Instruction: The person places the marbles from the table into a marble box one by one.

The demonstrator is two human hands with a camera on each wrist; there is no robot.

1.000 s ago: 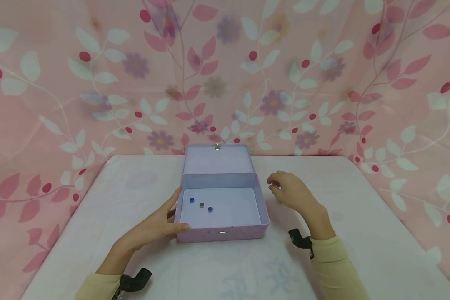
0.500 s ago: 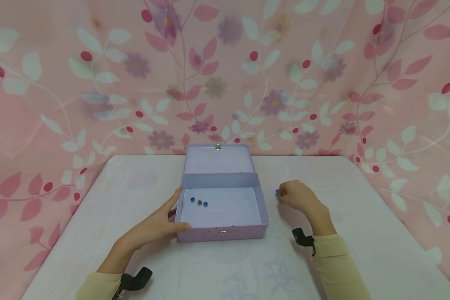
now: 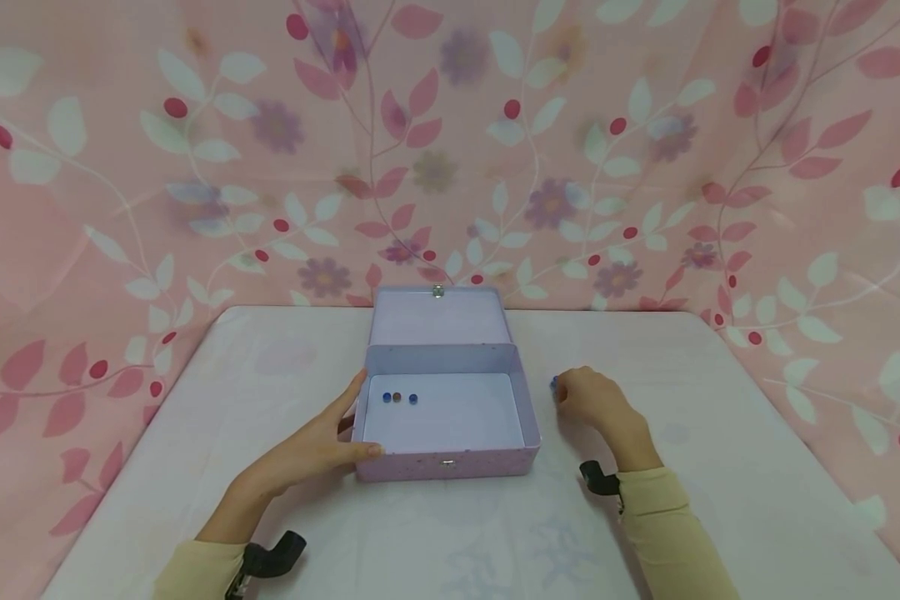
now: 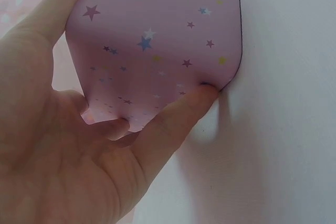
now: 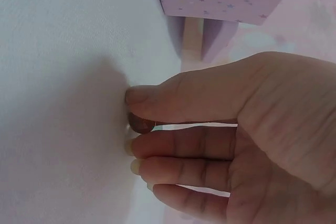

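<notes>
A lilac tin box (image 3: 480, 464) stands with its hinged lid (image 3: 441, 317) raised at the back. Inside lie a blue marble (image 3: 387, 397), a brown marble (image 3: 397, 397) and another blue marble (image 3: 413, 399). My left hand (image 3: 300, 458) holds the box's left end, thumb at the front corner and fingers along the side. To the right of the box, my right hand (image 3: 594, 400) is low at the table. Its thumb and fingers pinch a small round reddish-brown thing (image 5: 142, 124), apparently a marble, partly hidden. Blue marbles (image 3: 553, 382) show just beyond the fingertips; their number is unclear.
Everything stands on a table (image 3: 450, 533) with a white cloth. A pink floral curtain (image 3: 450, 167) hangs behind and at both sides. Black camera mounts (image 3: 273, 557) are strapped at both wrists. The box has a small front clasp (image 3: 447, 463).
My right hand has moved down and slightly right from its loose pose, closing its fingers by the blue marbles. The marbles in the box have rolled into a row. My left hand stays put.
</notes>
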